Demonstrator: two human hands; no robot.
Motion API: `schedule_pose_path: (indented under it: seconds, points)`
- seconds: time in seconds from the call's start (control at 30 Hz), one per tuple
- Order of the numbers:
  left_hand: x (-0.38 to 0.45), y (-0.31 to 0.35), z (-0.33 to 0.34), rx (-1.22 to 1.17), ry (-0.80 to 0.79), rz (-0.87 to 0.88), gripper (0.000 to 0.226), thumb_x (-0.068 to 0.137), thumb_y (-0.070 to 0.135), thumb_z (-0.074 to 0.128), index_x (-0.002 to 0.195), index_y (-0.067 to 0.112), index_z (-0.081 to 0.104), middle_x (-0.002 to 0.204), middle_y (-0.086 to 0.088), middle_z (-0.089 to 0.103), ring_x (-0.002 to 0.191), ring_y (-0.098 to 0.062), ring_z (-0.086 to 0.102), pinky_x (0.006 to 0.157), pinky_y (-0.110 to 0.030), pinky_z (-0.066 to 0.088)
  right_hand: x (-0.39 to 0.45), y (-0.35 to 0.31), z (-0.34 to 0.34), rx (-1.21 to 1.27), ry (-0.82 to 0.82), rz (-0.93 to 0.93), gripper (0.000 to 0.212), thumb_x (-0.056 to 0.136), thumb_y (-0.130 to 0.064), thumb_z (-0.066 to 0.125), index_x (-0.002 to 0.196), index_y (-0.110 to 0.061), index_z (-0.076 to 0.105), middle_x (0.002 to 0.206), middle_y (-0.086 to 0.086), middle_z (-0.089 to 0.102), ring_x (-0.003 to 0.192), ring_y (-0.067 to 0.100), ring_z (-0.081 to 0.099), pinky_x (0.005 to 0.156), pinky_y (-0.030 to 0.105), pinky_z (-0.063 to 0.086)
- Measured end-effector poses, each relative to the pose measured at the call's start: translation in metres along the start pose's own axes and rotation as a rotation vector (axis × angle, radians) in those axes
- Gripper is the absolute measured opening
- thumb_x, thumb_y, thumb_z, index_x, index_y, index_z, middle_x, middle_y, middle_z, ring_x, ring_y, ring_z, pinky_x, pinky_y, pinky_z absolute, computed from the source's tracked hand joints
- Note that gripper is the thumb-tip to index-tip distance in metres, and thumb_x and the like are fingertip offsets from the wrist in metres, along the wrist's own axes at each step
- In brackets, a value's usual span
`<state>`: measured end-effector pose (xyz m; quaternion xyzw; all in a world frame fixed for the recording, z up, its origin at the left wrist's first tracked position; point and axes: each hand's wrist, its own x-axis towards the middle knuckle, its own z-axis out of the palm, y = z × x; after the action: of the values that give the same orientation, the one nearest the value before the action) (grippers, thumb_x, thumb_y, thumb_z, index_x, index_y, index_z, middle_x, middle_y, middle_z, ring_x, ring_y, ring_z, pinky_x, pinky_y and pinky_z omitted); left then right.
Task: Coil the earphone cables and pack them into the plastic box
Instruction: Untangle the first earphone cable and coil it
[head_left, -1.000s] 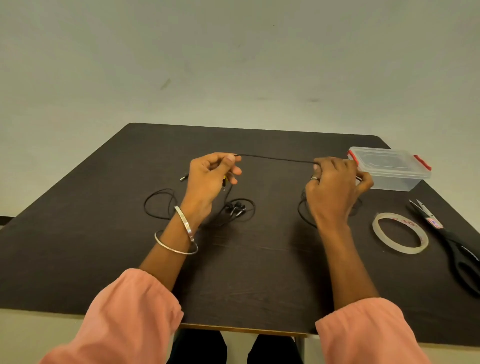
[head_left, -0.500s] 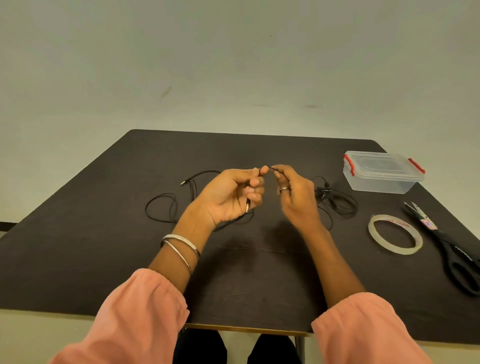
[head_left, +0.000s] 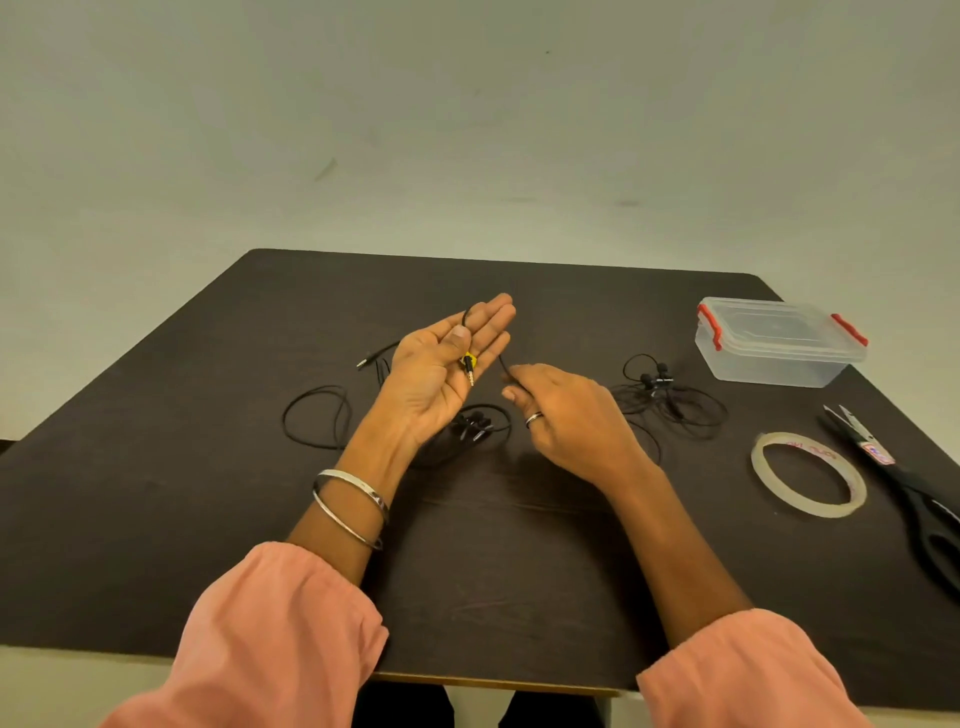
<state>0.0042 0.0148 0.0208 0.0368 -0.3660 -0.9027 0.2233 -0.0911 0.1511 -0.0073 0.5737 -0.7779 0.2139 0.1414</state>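
My left hand (head_left: 447, 366) is raised palm up with straight fingers, the thumb pinning a black earphone cable whose yellow-collared jack plug (head_left: 469, 367) hangs over the palm. The cable loops around behind the fingers and comes out to my right hand (head_left: 566, 415), which pinches it just right of the left palm. This cable's earbuds (head_left: 475, 426) lie on the table under my hands. A second earphone (head_left: 662, 395) sits tangled to the right. A third cable (head_left: 317, 415) lies loose at the left. The clear plastic box (head_left: 779, 345) with red clips stands closed at the far right.
A roll of clear tape (head_left: 808, 475) lies flat on the dark table (head_left: 519, 571) at the right, with black-handled scissors (head_left: 904, 483) beyond it near the right edge. A pale wall rises behind the table.
The cable was stretched between my hands; they came together. Now my left hand has opened palm up, fingers straight, with the cable looped around them, and my right hand has dropped lower.
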Motion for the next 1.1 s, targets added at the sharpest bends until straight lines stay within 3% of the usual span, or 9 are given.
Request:
schedule_pose_path:
  seconds: [0.13,0.3,0.43,0.53,0.7,0.93,1.1]
  points:
    - [-0.003,-0.001,0.001,0.015,-0.04,-0.063,0.036,0.099,-0.006,0.03,0.133,-0.012,0.04,0.126,-0.016,0.062,0.116,-0.024,0.061,0.092,-0.032,0.053,-0.001,-0.001,-0.002,0.0,0.029,0.043,0.032,0.101,-0.035,0.034,0.113,-0.016,0.057,0.099,-0.001,0.065,0.083,0.027,0.063,0.062,0.043,0.052]
    - [-0.005,-0.005,0.0,0.081,-0.109,-0.095,0.042,0.093,-0.014,0.032,0.129,0.0,0.05,0.122,-0.014,0.065,0.113,-0.027,0.063,0.091,-0.034,0.054,-0.001,0.005,-0.005,-0.007,0.07,0.182,0.022,0.1,-0.024,0.038,0.106,-0.014,0.056,0.096,0.001,0.065,0.083,0.029,0.061,0.061,0.039,0.047]
    - [-0.006,-0.005,0.001,0.099,-0.086,-0.094,0.033,0.101,0.009,0.035,0.126,-0.002,0.053,0.117,-0.016,0.067,0.109,-0.026,0.065,0.09,-0.034,0.054,-0.001,0.01,-0.004,-0.048,0.064,0.253,0.022,0.1,-0.021,0.039,0.111,-0.014,0.056,0.099,0.002,0.066,0.087,0.03,0.061,0.06,0.034,0.038]
    - [-0.006,-0.005,0.002,0.063,-0.056,-0.092,0.039,0.103,0.024,0.032,0.12,0.0,0.057,0.108,-0.013,0.071,0.101,-0.023,0.068,0.086,-0.033,0.056,-0.001,0.013,-0.005,-0.031,0.062,0.274,0.022,0.1,-0.022,0.039,0.112,-0.014,0.056,0.099,0.002,0.066,0.088,0.029,0.061,0.062,0.034,0.04]
    - [-0.005,-0.005,0.002,0.081,-0.007,-0.016,0.032,0.102,0.008,0.032,0.12,-0.002,0.056,0.109,-0.015,0.07,0.101,-0.025,0.068,0.085,-0.034,0.056,0.001,0.01,-0.004,0.049,-0.083,0.185,0.021,0.099,-0.021,0.041,0.114,-0.016,0.055,0.102,0.002,0.064,0.092,0.027,0.061,0.071,0.041,0.05]
    - [-0.002,-0.006,0.0,0.076,0.004,0.075,0.036,0.099,-0.004,0.032,0.133,-0.007,0.042,0.129,-0.022,0.058,0.12,-0.031,0.057,0.106,-0.042,0.042,0.001,-0.008,-0.006,-0.047,-0.218,0.037,0.033,0.101,-0.028,0.038,0.13,-0.016,0.046,0.118,0.002,0.06,0.105,0.027,0.059,0.077,0.044,0.052]
    - [0.004,-0.013,0.001,0.186,0.062,0.092,0.041,0.097,-0.01,0.034,0.136,-0.001,0.039,0.13,-0.019,0.058,0.118,-0.026,0.059,0.106,-0.038,0.043,0.001,-0.009,-0.009,0.048,-0.192,-0.037,0.015,0.095,-0.021,0.044,0.104,-0.015,0.055,0.092,-0.003,0.059,0.084,0.023,0.058,0.068,0.044,0.051]
